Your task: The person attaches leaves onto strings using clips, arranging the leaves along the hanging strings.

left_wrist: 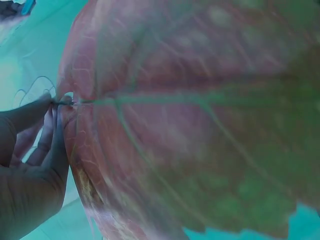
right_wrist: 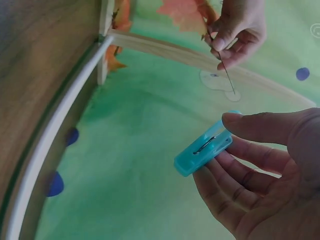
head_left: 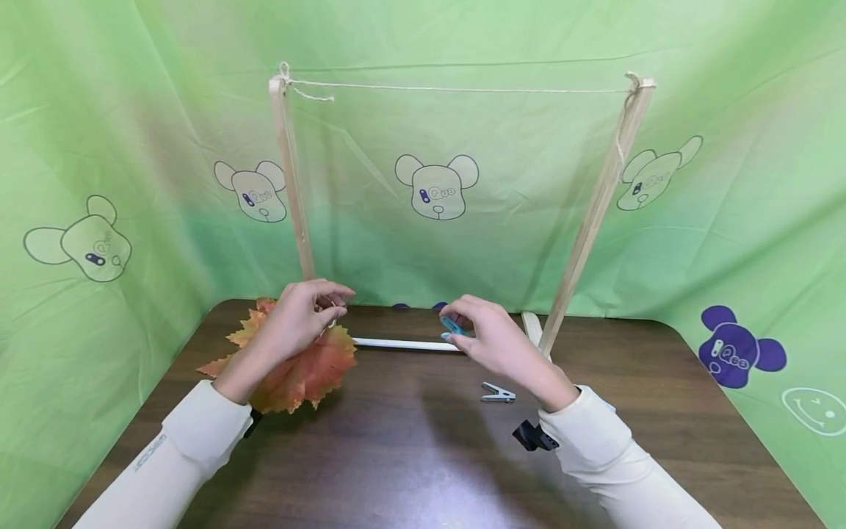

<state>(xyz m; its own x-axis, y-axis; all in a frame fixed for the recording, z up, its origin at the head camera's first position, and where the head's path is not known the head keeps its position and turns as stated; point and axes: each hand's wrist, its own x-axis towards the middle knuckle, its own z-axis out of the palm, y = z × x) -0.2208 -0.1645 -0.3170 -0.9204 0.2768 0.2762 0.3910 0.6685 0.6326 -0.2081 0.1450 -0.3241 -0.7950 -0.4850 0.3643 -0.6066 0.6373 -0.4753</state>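
Note:
My left hand (head_left: pixel 300 316) pinches the thin stem of an orange-red maple leaf (head_left: pixel 307 375), which spreads below the hand. In the left wrist view the leaf's veined surface fills most of the picture. The stem's tail sticks out past the fingers in the right wrist view. To the right, my right hand (head_left: pixel 492 334) holds a blue clothespin (right_wrist: pixel 202 150) between thumb and fingers, above the table. Its metal spring shows in the right wrist view. A second, pale clothespin (head_left: pixel 498 393) lies on the table below the right hand.
A wooden frame stands at the table's back, with a left post (head_left: pixel 291 176), a right post (head_left: pixel 598 213) and a string (head_left: pixel 463 90) tied between their tops. A white bar (head_left: pixel 403 344) runs low between them. More orange leaf (right_wrist: pixel 120 17) shows by a post's foot.

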